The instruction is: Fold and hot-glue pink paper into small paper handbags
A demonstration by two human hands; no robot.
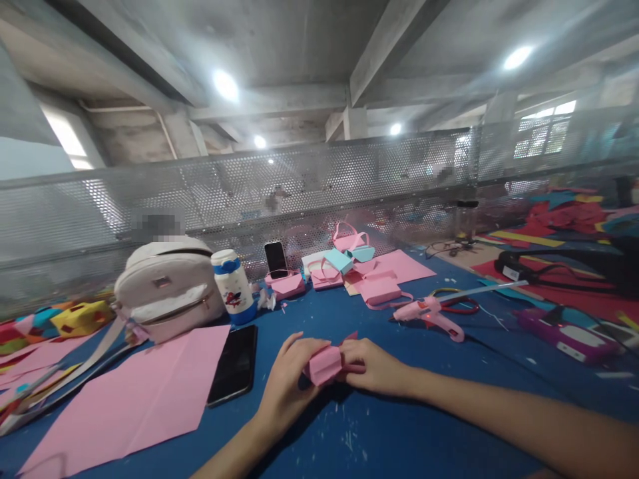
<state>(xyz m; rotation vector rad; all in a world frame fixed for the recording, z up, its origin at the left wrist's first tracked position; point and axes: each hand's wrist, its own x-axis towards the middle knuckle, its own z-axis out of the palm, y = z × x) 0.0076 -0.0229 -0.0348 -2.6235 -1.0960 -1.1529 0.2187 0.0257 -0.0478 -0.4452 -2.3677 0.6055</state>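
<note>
Pink paper (324, 366) lies between your left hand (293, 374) and right hand (375, 369), fingers clamped on it, far from the worktop's (399, 429) back edge.

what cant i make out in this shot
Pink folded paper: full shape, head view, partly covered by the left hand and right hand.
Black object at far right: head view, cut off by the right edge.
Purple item: any print, head view, blurred.
Things behind the perforated metal screen: head view, obscured by it.
</note>
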